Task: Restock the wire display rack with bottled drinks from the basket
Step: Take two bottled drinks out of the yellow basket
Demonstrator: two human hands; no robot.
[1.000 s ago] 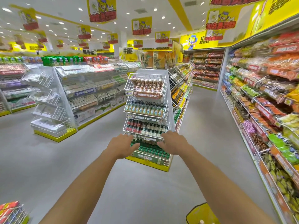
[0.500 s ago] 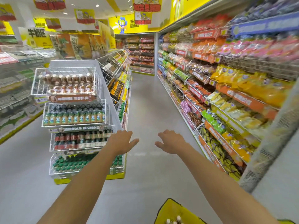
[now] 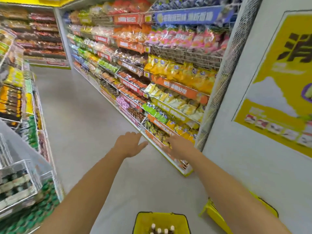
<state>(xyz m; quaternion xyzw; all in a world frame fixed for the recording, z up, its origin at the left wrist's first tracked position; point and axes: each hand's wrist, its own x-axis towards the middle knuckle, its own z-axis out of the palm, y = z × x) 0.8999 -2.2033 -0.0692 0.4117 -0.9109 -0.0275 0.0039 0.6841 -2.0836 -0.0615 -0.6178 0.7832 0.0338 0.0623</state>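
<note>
Grey shop floor [image 3: 81,107], smooth and matt, between long snack shelves [image 3: 168,85] packed with glossy, crinkled bags behind orange price strips. White wall with a yellow poster [image 3: 278,85] at right.

Left hand [image 3: 130,144] stretched ahead over the floor, palm down, fingers spread, grasping nothing. Right hand [image 3: 179,147] likewise extended, smeared by motion blur; apparently open and empty, touching nothing.

Yellow plastic basket [image 3: 143,217] on the floor at the bottom edge, between the forearms: rigid walls, dark rim. Bottled drinks [image 3: 162,229] upright inside, only pale caps and dark necks in view. Second yellow plastic object [image 3: 214,211] just beside it against the wall, kind unclear. Wire display rack [image 3: 25,179] at the far left edge: thin white wire tiers, sloped forward, already carrying rows of small bottles.

Likely trouble from here:
- Blur throughout, suggesting a fast head turn; a hurried reach down could clip the basket rim and topple the upright bottles against each other.
- Smooth, narrow necks, probably slick; a hasty grab by the cap could slip, and a fall onto the hard floor could crack a bottle if glass (material not certain).
- Basket well apart from the rack, so each bottle needs carrying across open floor.
- Sloped wire tiers and crowded rows: a carelessly set bottle could tip its neighbours forward.
</note>
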